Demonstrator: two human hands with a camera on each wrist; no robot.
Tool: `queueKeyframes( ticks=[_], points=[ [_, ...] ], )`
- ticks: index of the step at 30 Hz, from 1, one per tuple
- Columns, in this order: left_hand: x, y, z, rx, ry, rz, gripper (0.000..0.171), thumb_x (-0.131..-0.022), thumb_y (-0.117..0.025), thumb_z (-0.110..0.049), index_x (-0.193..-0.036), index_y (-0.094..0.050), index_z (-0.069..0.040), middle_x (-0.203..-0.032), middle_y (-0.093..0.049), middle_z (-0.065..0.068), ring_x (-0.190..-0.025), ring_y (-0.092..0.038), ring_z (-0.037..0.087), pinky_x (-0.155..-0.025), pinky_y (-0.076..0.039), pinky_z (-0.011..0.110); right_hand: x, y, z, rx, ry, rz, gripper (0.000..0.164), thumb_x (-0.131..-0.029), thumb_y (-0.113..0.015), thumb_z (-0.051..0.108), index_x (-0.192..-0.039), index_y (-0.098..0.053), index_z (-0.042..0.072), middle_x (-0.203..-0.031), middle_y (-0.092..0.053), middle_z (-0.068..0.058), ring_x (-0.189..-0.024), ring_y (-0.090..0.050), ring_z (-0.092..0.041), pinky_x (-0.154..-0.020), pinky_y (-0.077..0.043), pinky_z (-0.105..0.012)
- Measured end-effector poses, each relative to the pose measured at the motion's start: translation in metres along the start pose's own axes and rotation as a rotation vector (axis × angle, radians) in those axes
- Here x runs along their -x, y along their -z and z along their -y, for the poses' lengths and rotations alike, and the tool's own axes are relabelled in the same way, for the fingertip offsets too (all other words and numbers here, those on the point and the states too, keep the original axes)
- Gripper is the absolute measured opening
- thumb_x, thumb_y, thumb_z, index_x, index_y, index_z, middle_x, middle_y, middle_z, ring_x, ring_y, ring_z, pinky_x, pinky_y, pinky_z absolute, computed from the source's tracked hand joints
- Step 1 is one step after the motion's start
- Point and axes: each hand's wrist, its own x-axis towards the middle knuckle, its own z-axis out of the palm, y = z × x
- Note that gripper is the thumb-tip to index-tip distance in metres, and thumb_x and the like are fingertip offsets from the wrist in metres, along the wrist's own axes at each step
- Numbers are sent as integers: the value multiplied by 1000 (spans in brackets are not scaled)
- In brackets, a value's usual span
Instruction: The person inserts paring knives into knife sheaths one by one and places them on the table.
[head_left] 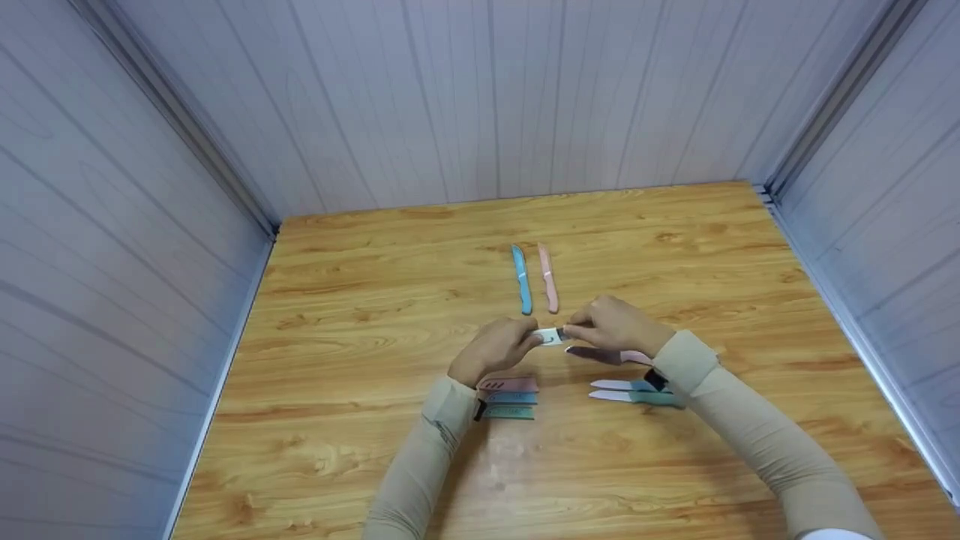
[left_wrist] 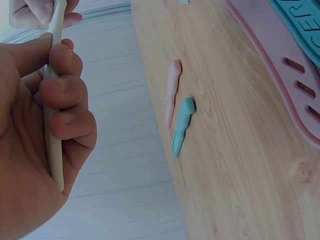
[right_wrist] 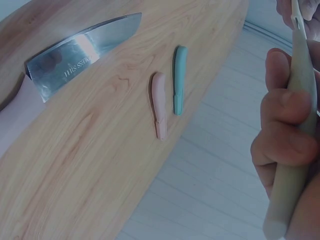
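A white sheath (head_left: 551,337) is held above the middle of the tabletop (head_left: 360,337), its long axis running crosswise between the two hands, with a slight rise towards the right in the head view. The left hand (head_left: 495,349) grasps the sheath, fingers (left_wrist: 64,92) curled along its flat length, while the right hand (head_left: 611,326) has its fingers (right_wrist: 285,142) wrapped round a pale handle (right_wrist: 289,190) lined up with it. So the handle end points right and the sheath end left; a narrow dark strip shows by the right fingertips, and the tip is hidden. Near the left wrist lie a pink sheath (head_left: 510,385) with slots, a blue sheath (head_left: 512,397) and a green sheath (head_left: 510,412), side by side and lengthwise left to right; their insides do not show. Beyond the hands, a blue knife (head_left: 521,281) and a pink knife (head_left: 549,281) sit with covered blades, covered ends towards the back wall (head_left: 487,105). By the right forearm, a pink-handled knife (head_left: 596,355), a blue-handled knife (head_left: 611,385) and a green-handled knife (head_left: 611,395) lie with bare blades pointing left. Both hands are well apart from the left wall (head_left: 112,262) and right wall (head_left: 885,187), with bare wood reaching to either side.
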Motion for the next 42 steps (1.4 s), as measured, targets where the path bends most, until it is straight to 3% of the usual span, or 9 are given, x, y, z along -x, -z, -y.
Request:
queueKeyframes(
  ticks=[24,31,42],
  points=[
    [3,-1,-2,-10,-8,-2,22,-100,-48,-30,-89,-55,-13,-67,-44,-5,-57,-40,11,-54,-32,26,2,0,4,-15,-22,24,30,-97,-55,33,-86,-73,11,-76,-69,0,-54,-50,-4,-54,-46,-25],
    [3,0,-1,-9,-20,6,23,-100,-47,-30,-90,-55,-11,-66,-43,-5,-56,-38,10,-53,-31,25,1,0,3,1,50,-24,29,-96,-57,29,-79,-72,11,-67,-63,8,-49,-45,-2,-49,-41,-23],
    [1,-1,-3,-10,-4,-5,22,-100,-48,-31,-92,-56,-12,-67,-44,-5,-57,-40,11,-54,-32,26,0,-1,5,-13,27,-20,31,-96,-56,30,-74,-69,11,-60,-56,11,-47,-41,-2,-46,-39,-22]
  ],
)
